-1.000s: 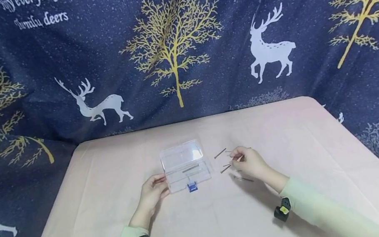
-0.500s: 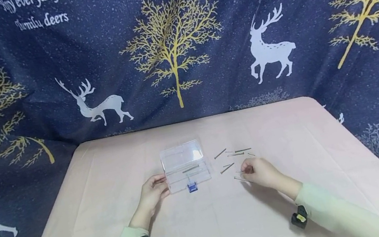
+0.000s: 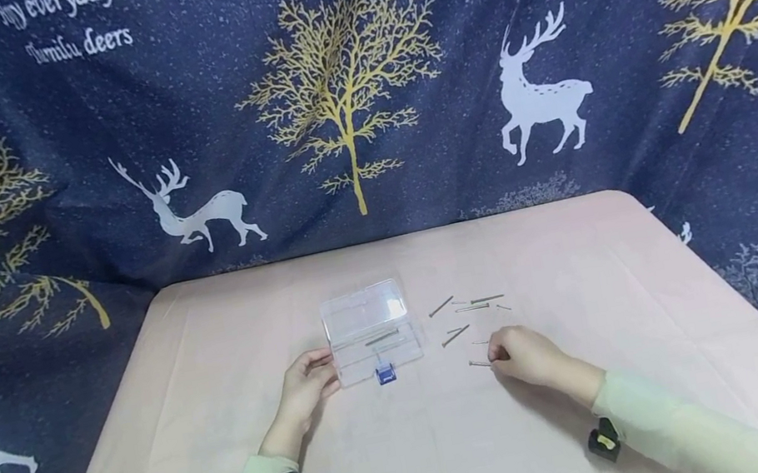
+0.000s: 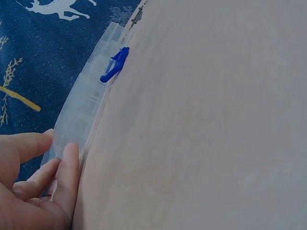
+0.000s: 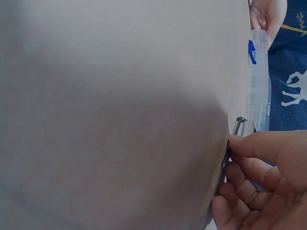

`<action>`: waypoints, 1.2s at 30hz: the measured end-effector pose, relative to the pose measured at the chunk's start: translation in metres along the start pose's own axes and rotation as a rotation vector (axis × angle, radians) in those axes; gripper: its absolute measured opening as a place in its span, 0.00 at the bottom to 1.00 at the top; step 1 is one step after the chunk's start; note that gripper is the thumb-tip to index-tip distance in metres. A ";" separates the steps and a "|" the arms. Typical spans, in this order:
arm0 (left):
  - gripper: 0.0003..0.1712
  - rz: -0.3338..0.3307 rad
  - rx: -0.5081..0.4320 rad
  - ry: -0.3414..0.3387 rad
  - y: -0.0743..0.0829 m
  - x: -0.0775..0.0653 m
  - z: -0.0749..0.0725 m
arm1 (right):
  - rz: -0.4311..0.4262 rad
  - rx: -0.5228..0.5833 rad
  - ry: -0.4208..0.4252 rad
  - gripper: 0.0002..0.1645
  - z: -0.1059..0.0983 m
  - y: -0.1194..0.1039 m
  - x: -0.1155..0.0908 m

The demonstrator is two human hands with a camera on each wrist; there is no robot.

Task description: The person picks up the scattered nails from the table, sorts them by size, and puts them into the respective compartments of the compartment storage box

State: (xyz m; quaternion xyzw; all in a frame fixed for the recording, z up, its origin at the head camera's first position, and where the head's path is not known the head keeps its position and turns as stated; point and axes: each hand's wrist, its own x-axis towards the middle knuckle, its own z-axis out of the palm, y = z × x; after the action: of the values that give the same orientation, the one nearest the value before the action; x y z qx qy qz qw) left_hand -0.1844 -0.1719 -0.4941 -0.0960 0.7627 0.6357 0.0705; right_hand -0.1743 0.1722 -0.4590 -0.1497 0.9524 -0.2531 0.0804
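Note:
A clear plastic box [image 3: 353, 373] with a blue latch [image 3: 385, 373] lies with its lid raised, and one long nail [image 3: 382, 337] rests inside. My left hand [image 3: 308, 386] holds the box's left end between thumb and fingers; the left wrist view shows the fingertips [image 4: 71, 152] against its side. To the right of the box, my right hand [image 3: 531, 353] pinches a silver nail [image 3: 479, 363] low over the table. In the right wrist view the nail's head [image 5: 241, 119] sticks out past the thumb, while the curled fingers hide its other end.
Several loose nails lie between the box and my right hand, among them a brownish nail [image 3: 456, 335], a far nail [image 3: 440, 307] and a nail pair's upper one [image 3: 487, 299]. The pink-covered table [image 3: 419, 466] ends at a dark blue cloth [image 3: 448, 199].
My right hand has come from the upper nails down toward the front and right, and now pinches the nearest nail. My left hand and the box have stayed in place.

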 end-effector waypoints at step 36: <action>0.21 0.001 -0.015 0.003 0.001 -0.001 0.000 | -0.330 -0.220 0.028 0.07 -0.010 0.012 -0.001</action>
State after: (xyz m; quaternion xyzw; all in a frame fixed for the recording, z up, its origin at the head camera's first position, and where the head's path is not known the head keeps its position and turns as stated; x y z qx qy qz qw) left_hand -0.1839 -0.1716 -0.4935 -0.0970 0.7582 0.6412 0.0681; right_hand -0.1783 0.1873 -0.4562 -0.3079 0.9380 -0.1592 0.0075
